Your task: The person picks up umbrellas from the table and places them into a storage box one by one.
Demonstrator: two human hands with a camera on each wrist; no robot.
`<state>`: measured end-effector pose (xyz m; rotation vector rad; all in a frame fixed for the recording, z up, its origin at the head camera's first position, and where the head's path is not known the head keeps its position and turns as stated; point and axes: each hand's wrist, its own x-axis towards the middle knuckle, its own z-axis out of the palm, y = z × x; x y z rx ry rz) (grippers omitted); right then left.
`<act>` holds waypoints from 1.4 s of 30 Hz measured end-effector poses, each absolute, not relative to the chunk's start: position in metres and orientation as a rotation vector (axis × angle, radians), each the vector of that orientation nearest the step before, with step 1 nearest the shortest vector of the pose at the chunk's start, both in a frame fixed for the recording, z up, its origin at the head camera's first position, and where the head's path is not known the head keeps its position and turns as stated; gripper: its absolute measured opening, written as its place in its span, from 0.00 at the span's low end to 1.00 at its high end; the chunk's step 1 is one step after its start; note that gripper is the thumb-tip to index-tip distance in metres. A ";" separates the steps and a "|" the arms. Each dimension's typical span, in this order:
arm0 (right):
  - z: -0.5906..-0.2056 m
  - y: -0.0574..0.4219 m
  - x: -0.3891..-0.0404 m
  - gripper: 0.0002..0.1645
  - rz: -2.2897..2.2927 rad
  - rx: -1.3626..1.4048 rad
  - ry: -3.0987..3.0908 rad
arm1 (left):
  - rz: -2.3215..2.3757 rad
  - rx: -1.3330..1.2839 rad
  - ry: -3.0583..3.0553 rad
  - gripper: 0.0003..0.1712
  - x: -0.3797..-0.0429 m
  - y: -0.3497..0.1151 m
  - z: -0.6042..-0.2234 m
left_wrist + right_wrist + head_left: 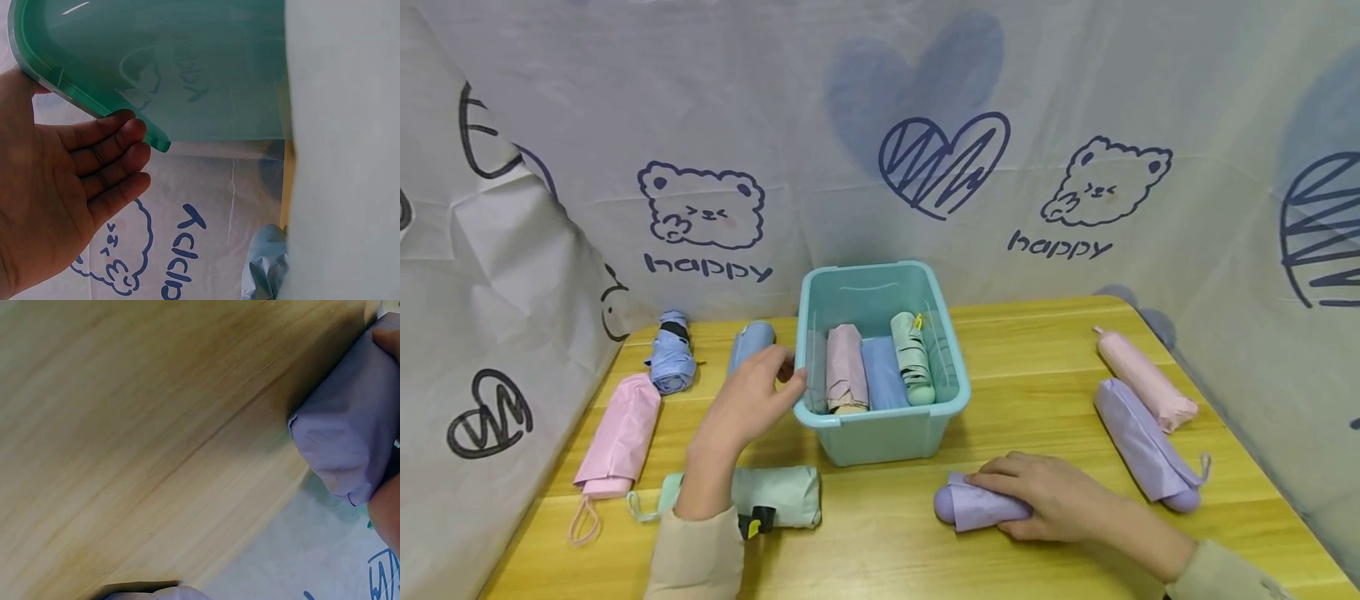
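Note:
My right hand (1060, 500) grips a short purple folding umbrella (985, 505), which lies on the table in front of the bin. In the right wrist view, the end of this umbrella (350, 431) shows beside the fingers. At the left side of the turquoise bin (880, 442), my left hand (747, 404) rests against the rim with loosely bent fingers. The left wrist view shows its fingertips (134, 128) by the rim (75, 103). Inside the bin stand a pinkish umbrella (846, 362), a blue one (885, 372) and a pale green one (912, 354).
Left of the bin lie two blue umbrellas (672, 358) (752, 340), a pink one (621, 429) and a mint green one (786, 496) partly behind the left forearm. At the right lie a pink umbrella (1142, 375) and a purple one (1146, 442). A printed cloth (850, 208) hangs behind the table.

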<state>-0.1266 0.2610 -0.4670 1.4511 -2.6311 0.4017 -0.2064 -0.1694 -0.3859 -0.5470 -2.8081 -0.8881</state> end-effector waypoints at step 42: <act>-0.390 0.244 -0.131 0.33 0.470 1.381 -2.291 | -0.897 -0.546 -2.810 0.14 -0.205 -0.169 -0.384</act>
